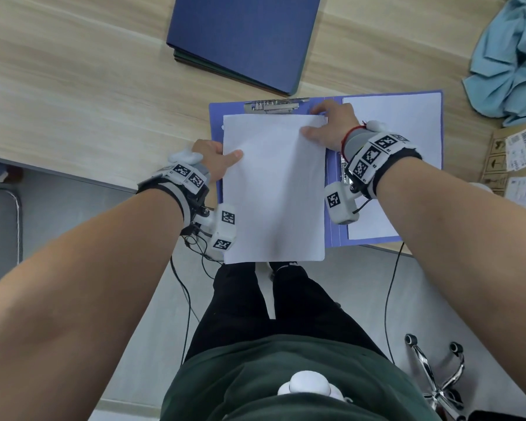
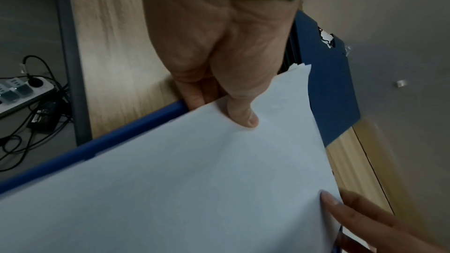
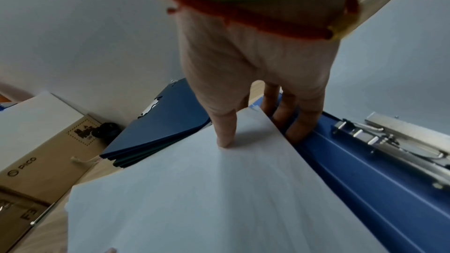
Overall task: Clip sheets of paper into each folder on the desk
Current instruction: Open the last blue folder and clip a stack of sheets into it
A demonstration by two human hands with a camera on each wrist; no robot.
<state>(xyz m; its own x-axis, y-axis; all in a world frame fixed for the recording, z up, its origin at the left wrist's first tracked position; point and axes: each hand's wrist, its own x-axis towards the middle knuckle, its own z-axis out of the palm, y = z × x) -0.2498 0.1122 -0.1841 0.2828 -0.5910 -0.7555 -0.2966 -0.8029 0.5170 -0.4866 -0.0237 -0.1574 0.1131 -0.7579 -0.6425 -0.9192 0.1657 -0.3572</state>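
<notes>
A stack of white paper sheets [image 1: 274,189] hangs over the left half of the open blue folder [image 1: 216,123], its lower end past the desk edge. My left hand [image 1: 225,154] pinches the stack's left edge, thumb [image 2: 243,116] on top and fingers underneath. My right hand [image 1: 316,123] pinches the top right corner, thumb [image 3: 224,132] on the sheets [image 3: 194,189] and fingers [image 3: 299,128] below against the folder [image 3: 365,189]. The metal clip [image 1: 274,105] sits at the folder's top edge, just beyond the paper. More white paper [image 1: 407,123] lies in the folder's right half.
A pile of closed dark blue folders [image 1: 243,41] lies further back on the wooden desk [image 1: 73,86]. A teal cloth [image 1: 510,56] and cardboard boxes [image 1: 516,153] sit at the right. A chair base [image 1: 438,375] stands on the floor; a power strip [image 2: 22,91] lies below the desk.
</notes>
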